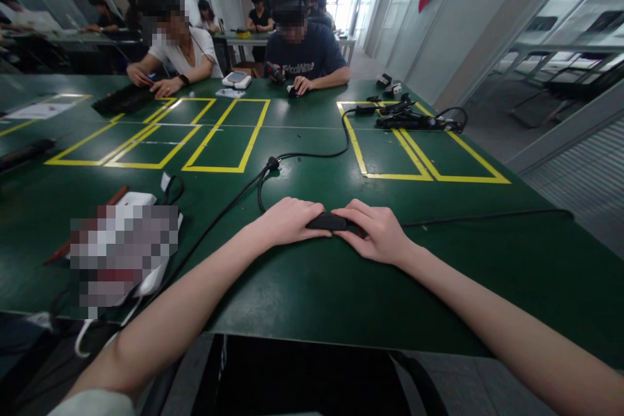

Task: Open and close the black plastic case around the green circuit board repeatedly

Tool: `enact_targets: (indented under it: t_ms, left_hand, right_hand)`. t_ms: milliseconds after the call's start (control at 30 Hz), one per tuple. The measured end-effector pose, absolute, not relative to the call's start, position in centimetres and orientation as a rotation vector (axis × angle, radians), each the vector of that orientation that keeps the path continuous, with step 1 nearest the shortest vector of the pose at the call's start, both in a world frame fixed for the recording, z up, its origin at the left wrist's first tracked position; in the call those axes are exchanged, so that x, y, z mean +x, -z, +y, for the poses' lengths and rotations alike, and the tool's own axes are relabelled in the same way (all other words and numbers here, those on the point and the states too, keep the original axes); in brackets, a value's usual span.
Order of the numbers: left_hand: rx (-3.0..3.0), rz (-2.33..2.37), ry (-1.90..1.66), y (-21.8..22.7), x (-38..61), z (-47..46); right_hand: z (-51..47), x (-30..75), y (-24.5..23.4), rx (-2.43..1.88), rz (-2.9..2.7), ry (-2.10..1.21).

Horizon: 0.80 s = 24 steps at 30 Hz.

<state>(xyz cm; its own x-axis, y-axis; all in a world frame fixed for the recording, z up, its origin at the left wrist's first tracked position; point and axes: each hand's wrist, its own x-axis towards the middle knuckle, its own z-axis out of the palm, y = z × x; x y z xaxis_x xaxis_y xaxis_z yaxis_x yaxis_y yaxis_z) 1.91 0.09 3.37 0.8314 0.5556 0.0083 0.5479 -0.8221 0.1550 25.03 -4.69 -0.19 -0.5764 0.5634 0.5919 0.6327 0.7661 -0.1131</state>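
A black power adapter (327,221), long and slim, is held just above or on the green table near its front edge. My left hand (291,221) is closed around its left end. At the other end, the thumb and fingers of my right hand (375,231) pinch it where a cord meets it; the exact contact is partly hidden. One black cable (468,216) runs off to the right from behind my right hand. Another black cord loops up behind my left hand to a plug (273,164) lying on the table.
Yellow tape rectangles (244,170) mark the green table (302,299). Black folded gear with cords (414,120) lies at the back right. On the left is a white device (158,260), partly blurred, beside a red-brown pen-like stick (63,251). Two people work across the table.
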Motion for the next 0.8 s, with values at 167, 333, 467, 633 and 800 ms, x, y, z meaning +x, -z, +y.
enact_targets:
  t_ms: [167, 333, 467, 633, 800]
  left_hand:
    - [2.95, 0.839, -0.003, -2.7, 2.2, 0.2]
    - [2.933, 0.826, -0.115, -2.7, 2.0, -0.1]
    - [2.905, 0.841, -0.212, -2.9, 2.2, -1.1]
    - [2.864, 1.014, -0.183, -2.3, 3.2, -2.2]
    - [2.909, 0.985, -0.195, -1.4, 3.5, -1.3]
  right_hand:
    - [-4.6, 25.2, 0.2, -0.87, -2.373, 0.068]
    - [-5.0, 25.2, -0.2, -0.881, -2.38, 0.101]
    - [-5.3, 24.9, -0.3, -0.833, -2.377, 0.211]
    - [-5.4, 24.3, 0.3, -0.835, -2.391, 0.317]
    - [-5.3, 24.1, 0.2, -1.033, -2.388, 0.214]
